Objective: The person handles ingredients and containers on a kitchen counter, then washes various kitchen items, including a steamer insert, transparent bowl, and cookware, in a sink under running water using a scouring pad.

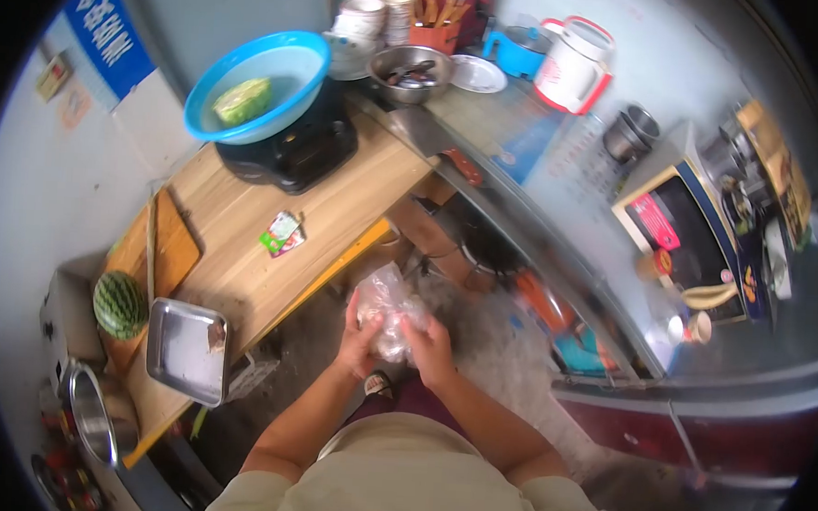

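Note:
A crumpled clear plastic bag (386, 296) is held in front of my body, above the floor. My left hand (360, 334) grips its left side, thumb on top. On the other side my right hand (428, 345) has its fingers closed on the same bag. What the bag contains, if anything, I cannot make out. Nearest to the hands on the left is the wooden table (241, 274), where a small green and white packet (282, 234) lies.
A blue basin (278, 110) with a cut green melon piece stands on a black scale (294, 152). A metal tray (187, 350) and watermelon (120, 304) sit at the table's left end. A cleaver (433, 144) lies behind; a microwave (683, 224) stands right.

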Motion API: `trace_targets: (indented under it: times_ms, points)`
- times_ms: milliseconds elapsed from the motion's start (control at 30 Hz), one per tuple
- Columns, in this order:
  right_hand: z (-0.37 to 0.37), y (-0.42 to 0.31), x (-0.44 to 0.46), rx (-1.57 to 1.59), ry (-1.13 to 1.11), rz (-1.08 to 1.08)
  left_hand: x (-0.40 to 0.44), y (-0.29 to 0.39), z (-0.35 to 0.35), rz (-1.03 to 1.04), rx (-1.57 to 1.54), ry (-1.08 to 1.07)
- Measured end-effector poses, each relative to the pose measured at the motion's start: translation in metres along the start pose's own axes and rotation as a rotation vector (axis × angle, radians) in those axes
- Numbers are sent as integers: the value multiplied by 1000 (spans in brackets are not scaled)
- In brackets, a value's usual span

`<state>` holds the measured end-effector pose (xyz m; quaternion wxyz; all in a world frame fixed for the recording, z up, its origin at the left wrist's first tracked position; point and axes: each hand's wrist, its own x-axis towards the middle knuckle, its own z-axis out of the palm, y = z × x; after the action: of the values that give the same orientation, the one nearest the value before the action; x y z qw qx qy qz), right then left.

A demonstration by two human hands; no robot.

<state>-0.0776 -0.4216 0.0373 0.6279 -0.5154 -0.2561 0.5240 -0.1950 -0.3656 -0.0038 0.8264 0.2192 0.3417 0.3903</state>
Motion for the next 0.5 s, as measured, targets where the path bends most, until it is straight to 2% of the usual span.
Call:
trace_targets:
  times_ms: [33, 100, 133, 233, 300, 433, 500]
  points:
    - [2, -1, -1, 6, -11, -16, -5, 3, 2, 57, -14, 2]
    - [5, 0, -2, 21, -60, -22, -14, 9, 4, 35, -44, 91]
    - [1, 5, 0, 21, -69, 55, -16, 7, 1, 68, -50, 106]
    - [5, 8, 6, 39, -155, 86, -24, 1, -7, 156, -141, 171]
    - [11, 1, 10, 72, -312, 240, -34, -11, -20, 277, -219, 212]
    - [8, 21, 21, -27, -465, 843, -72, -37, -42, 413, -330, 434]
    - [6, 49, 23, -142, -591, 982, -98, -51, -50, 497, -368, 538]
